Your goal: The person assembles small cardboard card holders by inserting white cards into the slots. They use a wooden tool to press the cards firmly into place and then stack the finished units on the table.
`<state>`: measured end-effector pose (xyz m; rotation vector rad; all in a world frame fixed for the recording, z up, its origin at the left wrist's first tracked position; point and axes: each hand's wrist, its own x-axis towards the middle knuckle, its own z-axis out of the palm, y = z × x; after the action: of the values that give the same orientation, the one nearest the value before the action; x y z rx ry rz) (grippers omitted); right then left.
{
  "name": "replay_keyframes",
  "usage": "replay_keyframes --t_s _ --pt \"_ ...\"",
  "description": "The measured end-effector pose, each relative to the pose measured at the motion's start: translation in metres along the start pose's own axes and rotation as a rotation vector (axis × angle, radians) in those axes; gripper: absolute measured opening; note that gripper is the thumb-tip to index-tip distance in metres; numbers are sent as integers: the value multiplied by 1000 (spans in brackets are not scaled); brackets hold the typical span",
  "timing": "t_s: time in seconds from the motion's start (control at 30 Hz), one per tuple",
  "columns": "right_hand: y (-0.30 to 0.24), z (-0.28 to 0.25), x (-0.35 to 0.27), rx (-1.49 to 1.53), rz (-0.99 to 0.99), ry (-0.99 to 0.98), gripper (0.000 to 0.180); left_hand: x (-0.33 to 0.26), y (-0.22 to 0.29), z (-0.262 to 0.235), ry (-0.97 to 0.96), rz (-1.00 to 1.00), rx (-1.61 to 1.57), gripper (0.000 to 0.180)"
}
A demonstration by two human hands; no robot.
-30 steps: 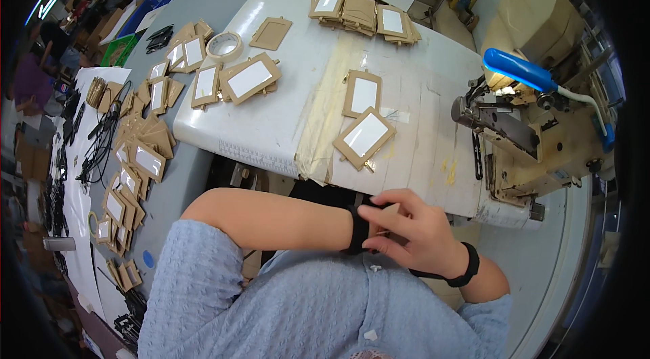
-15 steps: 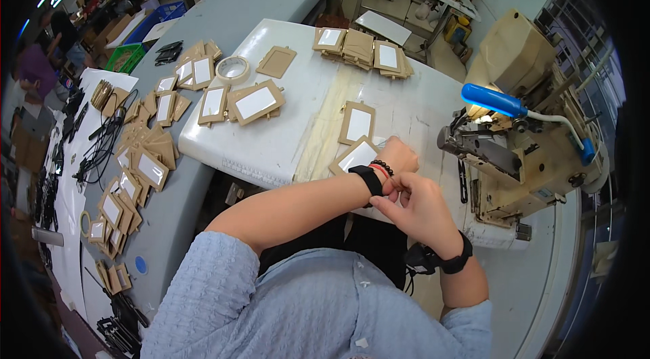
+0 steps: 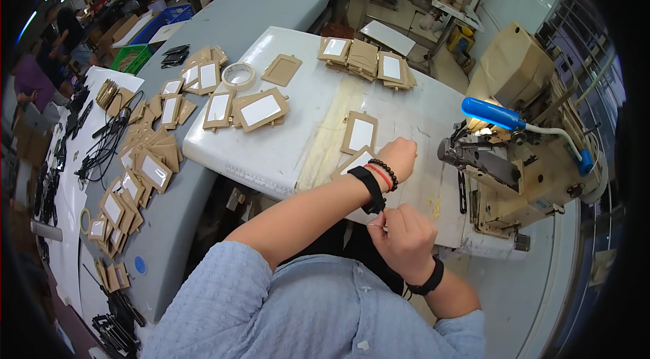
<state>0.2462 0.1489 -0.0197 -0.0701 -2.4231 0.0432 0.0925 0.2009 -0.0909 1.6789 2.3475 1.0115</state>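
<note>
My left hand (image 3: 398, 157) is closed in a fist over the white sewing table, its inner side hidden. On that wrist sit a black strap (image 3: 372, 191), a red string bracelet (image 3: 380, 177) and a black bead bracelet (image 3: 389, 173). Just below the strap, my right hand (image 3: 407, 240) is closed in a pinch. A thin light sliver shows at its fingertips, too small to name. Beside the left hand lie two tan card holders with white windows: the upper holder (image 3: 360, 134) is in full view, while the left arm partly covers the lower holder (image 3: 345, 168).
A sewing machine (image 3: 521, 176) with a blue lamp (image 3: 493, 114) stands at the right. More holders (image 3: 261, 110) and a tape roll (image 3: 238, 75) lie on the table's left part. Stacked holders (image 3: 362, 58) line its far edge. Several more cover the grey table (image 3: 271, 7).
My right hand has drawn down and away from the left wrist, its fingers curling tighter. My left hand stays nearly in place. The whole view has shifted slightly.
</note>
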Motion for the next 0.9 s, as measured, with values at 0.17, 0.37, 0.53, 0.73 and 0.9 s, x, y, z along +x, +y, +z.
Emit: replay_keyframes --t_s 0.17,0.37,0.53,0.73,0.9 --pt "5 9 -2 0 18 18 14 3 25 7 -192 -673 -1414 19" --pt "10 8 1 -11 -24 53 17 6 21 4 -1 -527 -1320 15" --pt "10 11 2 38 -11 52 16 1 21 -9 238 -11 -339 16" --pt "13 18 0 158 68 23 14 -4 2 -4 174 143 -17 8" --pt "18 21 26 232 99 -15 15 11 -11 -13 77 338 214 12"
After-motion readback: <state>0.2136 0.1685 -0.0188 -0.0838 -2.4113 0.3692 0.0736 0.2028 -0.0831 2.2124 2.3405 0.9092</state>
